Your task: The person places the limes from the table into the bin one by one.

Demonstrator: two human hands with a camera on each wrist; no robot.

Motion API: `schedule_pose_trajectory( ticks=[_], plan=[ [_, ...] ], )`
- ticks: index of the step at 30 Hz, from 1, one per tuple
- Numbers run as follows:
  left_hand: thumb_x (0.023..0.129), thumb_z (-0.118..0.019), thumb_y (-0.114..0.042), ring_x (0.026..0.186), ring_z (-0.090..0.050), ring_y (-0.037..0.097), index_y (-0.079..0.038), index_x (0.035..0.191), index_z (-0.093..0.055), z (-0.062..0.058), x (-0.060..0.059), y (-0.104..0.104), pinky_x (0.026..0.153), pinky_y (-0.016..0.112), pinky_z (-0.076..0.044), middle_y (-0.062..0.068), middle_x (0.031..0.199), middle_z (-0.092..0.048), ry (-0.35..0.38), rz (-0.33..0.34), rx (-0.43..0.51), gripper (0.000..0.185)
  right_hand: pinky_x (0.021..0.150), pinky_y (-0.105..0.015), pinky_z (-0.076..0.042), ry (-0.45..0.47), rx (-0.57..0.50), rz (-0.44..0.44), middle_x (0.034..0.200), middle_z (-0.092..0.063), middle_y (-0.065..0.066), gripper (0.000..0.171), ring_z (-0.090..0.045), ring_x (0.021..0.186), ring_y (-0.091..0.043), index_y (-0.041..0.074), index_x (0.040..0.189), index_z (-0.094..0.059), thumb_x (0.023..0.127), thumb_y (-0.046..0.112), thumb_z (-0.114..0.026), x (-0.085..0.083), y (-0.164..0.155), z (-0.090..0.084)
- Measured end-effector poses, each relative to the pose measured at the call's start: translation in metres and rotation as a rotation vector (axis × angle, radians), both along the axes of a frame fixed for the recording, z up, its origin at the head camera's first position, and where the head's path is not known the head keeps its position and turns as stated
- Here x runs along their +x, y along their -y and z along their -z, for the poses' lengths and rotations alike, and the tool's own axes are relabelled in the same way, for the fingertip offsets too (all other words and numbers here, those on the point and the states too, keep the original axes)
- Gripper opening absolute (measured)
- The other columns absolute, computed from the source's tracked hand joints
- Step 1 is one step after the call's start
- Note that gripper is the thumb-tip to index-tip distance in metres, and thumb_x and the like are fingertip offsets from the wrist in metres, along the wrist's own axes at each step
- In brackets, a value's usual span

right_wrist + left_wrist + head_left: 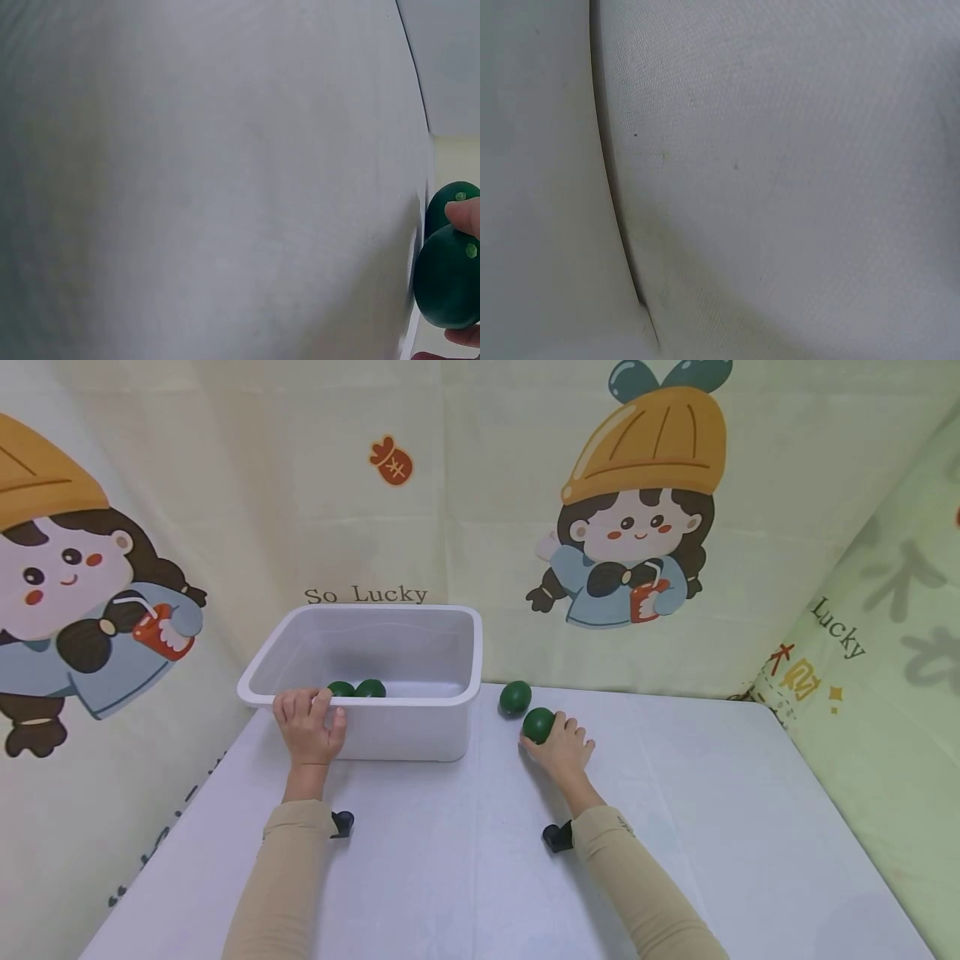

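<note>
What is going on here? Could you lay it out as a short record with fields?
Surface: white table
Container: white plastic bin, open top, standing on the table
In the bin: two dark green balls
Left hand: grips the bin's near rim
Right hand: holds a green ball on the table
Loose item: another green ball on the table, just behind the held one, right of the bin
Backdrop: cartoon-print cloth
</note>
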State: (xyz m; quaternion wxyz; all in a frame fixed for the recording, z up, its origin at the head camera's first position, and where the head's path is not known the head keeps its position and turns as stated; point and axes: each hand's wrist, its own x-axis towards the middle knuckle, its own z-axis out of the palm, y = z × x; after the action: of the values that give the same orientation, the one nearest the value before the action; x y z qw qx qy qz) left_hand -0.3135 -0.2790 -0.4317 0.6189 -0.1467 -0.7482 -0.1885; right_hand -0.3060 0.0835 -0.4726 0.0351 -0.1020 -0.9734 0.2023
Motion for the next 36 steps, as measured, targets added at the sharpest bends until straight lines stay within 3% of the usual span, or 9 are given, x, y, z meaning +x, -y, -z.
schedule_pose_trajectory(
  ticks=[22,36],
  plan=[
    [0.085,-0.037,-0.042,0.08,-0.04,0.036,-0.002,0.085,-0.053,-0.003,0.002,-0.001,0.08,0.051,-0.026,0.017,0.08,-0.049,0.001,0.0,0.004,0.042,0.092,-0.055,-0.029,0.043,-0.01,-0.018,0.123,-0.042,-0.021,0.082,-0.04,0.114,-0.038,0.003,0.133,-0.031,0.076,0.054,-0.058,-0.001,0.0,-0.004],
    [0.085,-0.037,-0.044,0.078,-0.04,0.035,-0.002,0.083,-0.055,-0.002,0.001,-0.001,0.079,0.051,-0.027,0.017,0.079,-0.05,-0.017,0.015,0.024,0.045,0.09,-0.053,-0.031,-0.023,0.001,-0.032,0.121,-0.044,-0.021,0.082,-0.042,0.112,-0.037,0.004,0.132,-0.032,0.075,0.056,-0.06,-0.002,-0.003,-0.01]
  ],
)
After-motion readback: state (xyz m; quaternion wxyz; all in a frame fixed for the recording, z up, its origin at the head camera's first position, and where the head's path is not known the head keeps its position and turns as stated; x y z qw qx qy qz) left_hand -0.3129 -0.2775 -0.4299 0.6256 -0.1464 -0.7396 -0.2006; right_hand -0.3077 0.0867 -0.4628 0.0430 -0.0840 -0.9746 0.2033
